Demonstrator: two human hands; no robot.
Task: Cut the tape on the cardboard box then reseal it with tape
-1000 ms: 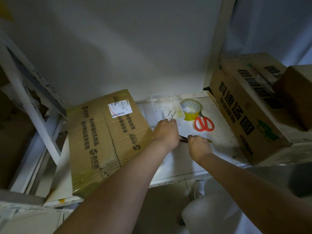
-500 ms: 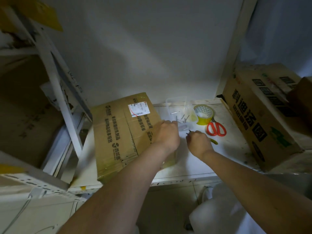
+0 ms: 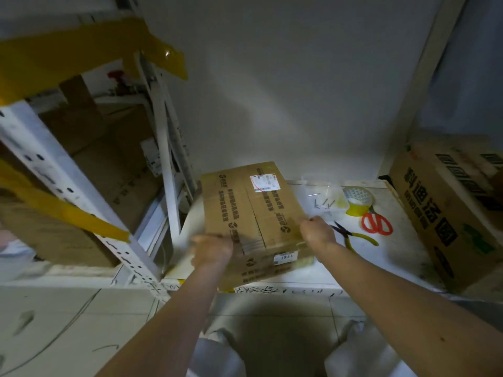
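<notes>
Dim storage corner with a plain white wall behind and a low white shelf board [image 3: 321,273] as the work surface. Far left is a white perforated metal rack [image 3: 54,170] with yellow tape strips [image 3: 89,216] on it and brown cartons stacked inside. Next over, the taped cardboard box [image 3: 255,213] sits on the left part of the board, top face up, white shipping label [image 3: 264,182] near its far edge and a small sticker reading 1863 on the near side. Left hand [image 3: 212,253] grips the box's near-left corner, fingers curled around the edge, kinda motion-blurred. Right hand [image 3: 317,231] holds the right edge of the box, fingers wrapped over it. Just right of that hand, yellow-handled pliers [image 3: 353,236] lie on the board, with a few loose nails [image 3: 322,204] further back next to a clear plastic container [image 3: 318,183]. Then a roll of tape [image 3: 357,204] on a yellow core, red-handled scissors [image 3: 377,223] touching it on the near side. Far right, a big carton with black printed characters [image 3: 446,213] stands on the board's end.
</notes>
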